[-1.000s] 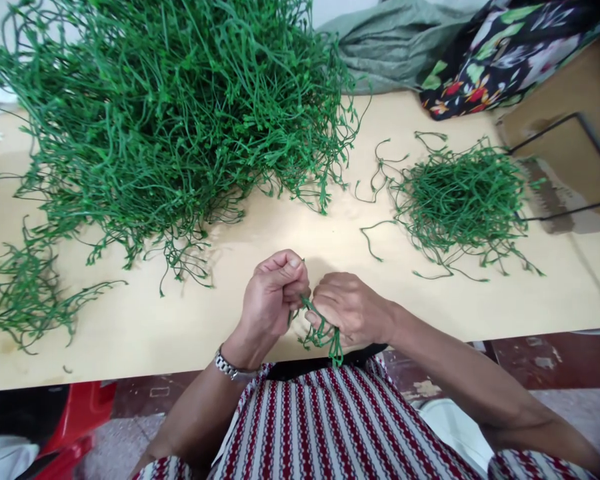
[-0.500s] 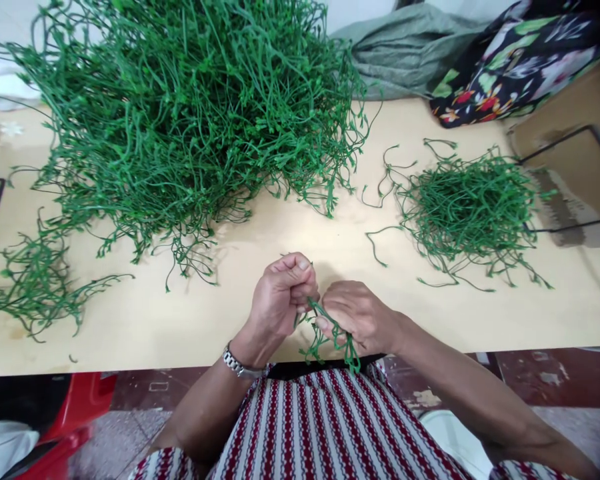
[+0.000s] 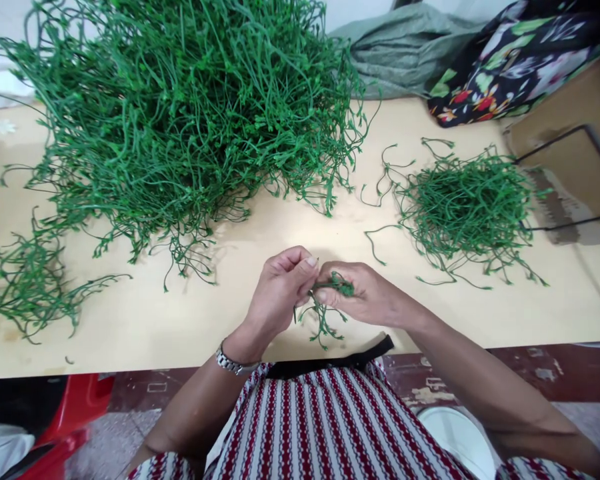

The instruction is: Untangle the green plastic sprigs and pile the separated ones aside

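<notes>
Both hands meet close to the table's near edge. My left hand (image 3: pixel 283 290), with a metal watch on its wrist, is closed in a pinch on thin green artificial stems; a cut end pokes out below the fingers. My right hand (image 3: pixel 363 293) is closed around more of the green stems (image 3: pixel 323 320), whose small forked tips hang below and show between thumb and fingers. The fingertips of the two hands nearly touch, and the exact grip there is partly hidden. Beyond them lies a big heap of green stems (image 3: pixel 195 120).
A smaller pile of green stems (image 3: pixel 473 207) lies on the right, with loose strands around it. Another loose bunch (image 3: pixel 30 280) is at the left. A cardboard box (image 3: pixel 575 160), a floral cloth (image 3: pixel 520 63) and a grey-green sack (image 3: pixel 390 50) stand along the back right.
My right hand has lifted slightly and turned, so its thumb and the stems in its grip show more. The hanging stem tips have shifted left. My left hand stays nearly in place.
</notes>
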Motion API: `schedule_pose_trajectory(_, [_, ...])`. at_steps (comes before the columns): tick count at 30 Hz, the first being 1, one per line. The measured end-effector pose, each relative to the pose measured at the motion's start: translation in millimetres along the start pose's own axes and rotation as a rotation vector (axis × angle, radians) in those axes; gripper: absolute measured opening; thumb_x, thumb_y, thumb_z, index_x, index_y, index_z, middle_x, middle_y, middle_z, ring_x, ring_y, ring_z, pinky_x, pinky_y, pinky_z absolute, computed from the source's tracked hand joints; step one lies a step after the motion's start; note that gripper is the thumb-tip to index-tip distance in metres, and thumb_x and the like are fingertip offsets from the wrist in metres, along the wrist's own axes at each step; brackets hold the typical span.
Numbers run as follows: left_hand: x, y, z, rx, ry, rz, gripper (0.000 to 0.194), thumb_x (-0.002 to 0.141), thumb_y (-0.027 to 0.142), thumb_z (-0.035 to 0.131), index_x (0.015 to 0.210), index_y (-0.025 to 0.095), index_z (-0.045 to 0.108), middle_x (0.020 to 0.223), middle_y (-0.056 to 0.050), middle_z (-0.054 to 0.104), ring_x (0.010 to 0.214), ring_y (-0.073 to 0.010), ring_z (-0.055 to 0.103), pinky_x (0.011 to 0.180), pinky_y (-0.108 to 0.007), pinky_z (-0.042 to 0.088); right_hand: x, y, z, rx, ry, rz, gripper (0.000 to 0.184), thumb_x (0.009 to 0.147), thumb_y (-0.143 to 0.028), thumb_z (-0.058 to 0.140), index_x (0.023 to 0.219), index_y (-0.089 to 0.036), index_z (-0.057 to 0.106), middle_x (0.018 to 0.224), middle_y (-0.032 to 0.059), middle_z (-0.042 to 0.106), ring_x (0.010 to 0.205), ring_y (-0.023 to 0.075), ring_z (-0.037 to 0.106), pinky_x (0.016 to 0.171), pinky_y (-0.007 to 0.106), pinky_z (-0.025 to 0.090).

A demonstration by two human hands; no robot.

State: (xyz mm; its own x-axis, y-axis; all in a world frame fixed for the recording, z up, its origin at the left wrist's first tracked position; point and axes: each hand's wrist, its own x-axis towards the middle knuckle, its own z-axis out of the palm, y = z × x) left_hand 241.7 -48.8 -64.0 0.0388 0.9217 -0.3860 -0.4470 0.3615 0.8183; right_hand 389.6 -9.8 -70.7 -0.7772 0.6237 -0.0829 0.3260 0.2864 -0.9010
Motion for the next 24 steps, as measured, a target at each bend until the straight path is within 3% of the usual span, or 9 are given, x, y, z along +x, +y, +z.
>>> schedule_pose_trajectory(6, [-4.9,3.6,-2.9,-0.039,-0.088,-0.077,0.025,0.072,0.029,0.063,0.058,0.014,0.048,0.041,0.008,0.032,0.035,-0.0017,0.023,0.036,-0.015,0.020,-2.0,6.0,5.1,0.149,0.061,-0.103,0.032,0.090,-0.035,0.039,0.067,-0.015,0.048,0.065,-0.0006,0.046,0.060,0.0079,0.045,0.058,0.022,0.037])
schedule_pose_trajectory(13, [-38.8,18.6,-2.9,-0.067,-0.184,-0.080,0.024,0.073,0.026,0.063,0.056,0.014,0.052,0.046,0.005,0.035,0.042,-0.0038,0.027,0.040,-0.018,0.020,-16.3,-12.4,9.3,0.181,0.049,-0.371,0.021,0.087,-0.019,0.040,0.067,-0.016,0.045,0.060,-0.0024,0.042,0.057,0.0070,0.040,0.054,0.021,0.033])
schedule_pose_trajectory(16, [-49.0,29.8,-11.3,-0.011,-0.098,0.035,0.021,0.072,0.023,0.064,0.056,0.015,0.056,0.047,0.004,0.038,0.043,-0.0044,0.028,0.041,-0.020,0.021,-27.4,-12.9,1.4,0.208,0.072,-0.446,0.020,0.087,-0.019,0.042,0.068,-0.017,0.047,0.056,-0.0037,0.040,0.054,0.0071,0.037,0.052,0.022,0.032])
schedule_pose_trajectory(19, [-46.4,39.8,-20.7,0.020,0.099,0.337,0.011,0.071,0.021,0.066,0.062,0.018,0.060,0.051,0.003,0.046,0.043,-0.0047,0.032,0.041,-0.020,0.022,-35.3,-8.2,-10.0,0.211,0.251,-0.411,0.018,0.087,-0.018,0.044,0.070,-0.018,0.050,0.057,-0.0029,0.042,0.053,0.0079,0.037,0.050,0.024,0.031])
schedule_pose_trajectory(20, [-42.2,41.1,-22.1,0.017,0.089,0.340,0.012,0.071,0.023,0.065,0.062,0.019,0.060,0.051,0.003,0.046,0.043,-0.0053,0.032,0.040,-0.020,0.022,-36.2,-6.5,-13.8,0.172,0.285,-0.392,0.016,0.086,-0.017,0.046,0.071,-0.018,0.051,0.058,-0.0022,0.044,0.054,0.0083,0.038,0.050,0.024,0.031])
schedule_pose_trajectory(22, [-30.2,40.1,-22.0,0.002,-0.080,0.155,0.019,0.072,0.026,0.065,0.058,0.017,0.056,0.045,0.005,0.036,0.040,-0.0050,0.027,0.039,-0.020,0.020,-37.6,-2.9,-23.4,0.053,0.323,-0.358,0.012,0.084,-0.015,0.049,0.073,-0.019,0.053,0.062,-0.0009,0.049,0.057,0.0090,0.043,0.051,0.024,0.033])
schedule_pose_trajectory(24, [-17.2,36.1,-20.1,-0.065,-0.071,0.110,0.021,0.071,0.026,0.064,0.058,0.017,0.051,0.044,0.007,0.030,0.038,-0.0040,0.021,0.038,-0.018,0.018,-42.9,3.3,-40.0,-0.066,0.451,-0.245,0.008,0.084,-0.016,0.051,0.080,-0.021,0.055,0.070,0.0002,0.054,0.064,0.0100,0.048,0.055,0.025,0.036])
